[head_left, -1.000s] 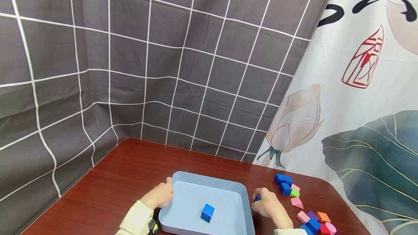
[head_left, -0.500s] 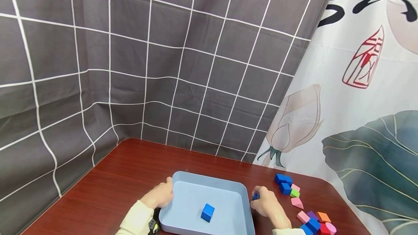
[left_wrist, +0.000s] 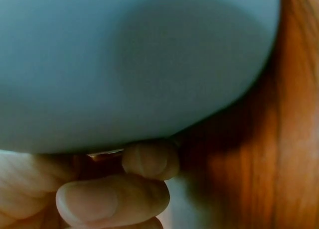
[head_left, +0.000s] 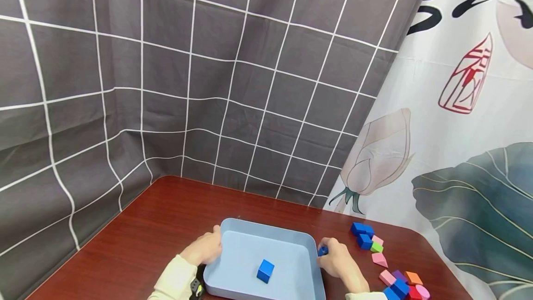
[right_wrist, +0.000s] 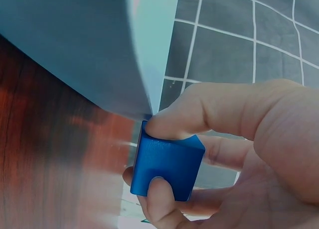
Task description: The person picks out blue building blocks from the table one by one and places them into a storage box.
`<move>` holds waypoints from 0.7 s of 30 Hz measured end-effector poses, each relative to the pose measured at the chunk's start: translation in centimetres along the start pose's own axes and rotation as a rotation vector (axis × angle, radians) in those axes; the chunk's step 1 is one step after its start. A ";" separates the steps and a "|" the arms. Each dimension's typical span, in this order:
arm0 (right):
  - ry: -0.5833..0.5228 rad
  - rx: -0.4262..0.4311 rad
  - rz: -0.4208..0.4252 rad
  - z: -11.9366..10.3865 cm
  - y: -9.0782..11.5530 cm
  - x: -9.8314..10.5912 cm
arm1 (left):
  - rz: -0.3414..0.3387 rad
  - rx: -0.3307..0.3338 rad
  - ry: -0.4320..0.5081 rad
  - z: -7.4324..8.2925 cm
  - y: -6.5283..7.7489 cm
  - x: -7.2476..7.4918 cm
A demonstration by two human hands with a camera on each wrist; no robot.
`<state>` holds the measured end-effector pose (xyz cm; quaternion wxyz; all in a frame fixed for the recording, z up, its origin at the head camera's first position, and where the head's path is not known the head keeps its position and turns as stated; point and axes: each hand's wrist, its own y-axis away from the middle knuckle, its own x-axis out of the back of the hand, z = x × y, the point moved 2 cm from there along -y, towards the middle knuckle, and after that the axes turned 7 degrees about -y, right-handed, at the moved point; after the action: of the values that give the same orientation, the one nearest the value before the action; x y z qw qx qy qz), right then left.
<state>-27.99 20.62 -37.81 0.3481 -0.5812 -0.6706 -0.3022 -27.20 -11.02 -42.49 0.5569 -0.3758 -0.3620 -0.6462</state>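
A shallow light-blue tray [head_left: 287, 249] sits on the table, with a blue cube [head_left: 265, 271] lying inside it. My left hand [head_left: 204, 247] grips the tray's left side; in the left wrist view its curled fingers [left_wrist: 114, 199] touch the outer wall. Just outside the tray's right wall, my right hand [head_left: 336, 258] pinches a second blue block [head_left: 322, 251]. Close up in the right wrist view, thumb and fingers hold this blue block [right_wrist: 167, 164] right by the tray's edge [right_wrist: 149, 97].
On the right of the brown table [head_left: 175, 216] lie blue blocks [head_left: 363, 235], a green block [head_left: 376, 246] and pink blocks [head_left: 379, 259]. Nearer is a mixed cluster with an orange block [head_left: 413, 278] and a red block [head_left: 414, 293]. A grey checked curtain [head_left: 233, 105] hangs behind.
My right hand has shifted slightly left with the blue block, closer to the tray's right wall. The left hand and the cube in the tray have stayed put.
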 end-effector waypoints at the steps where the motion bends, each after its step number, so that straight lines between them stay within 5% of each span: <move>1: 0.001 -0.003 0.001 0.0 0.0 0.0 | 0.000 0.004 0.003 0.0 0.0 0.0; 21: 0.000 -0.007 0.009 -0.3 0.3 0.3 | 0.003 0.015 -0.001 0.0 0.0 0.0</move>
<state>-27.72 20.62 -37.40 0.3473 -0.5854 -0.6669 -0.3031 -27.16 -11.02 -42.52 0.5604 -0.3724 -0.3667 -0.6425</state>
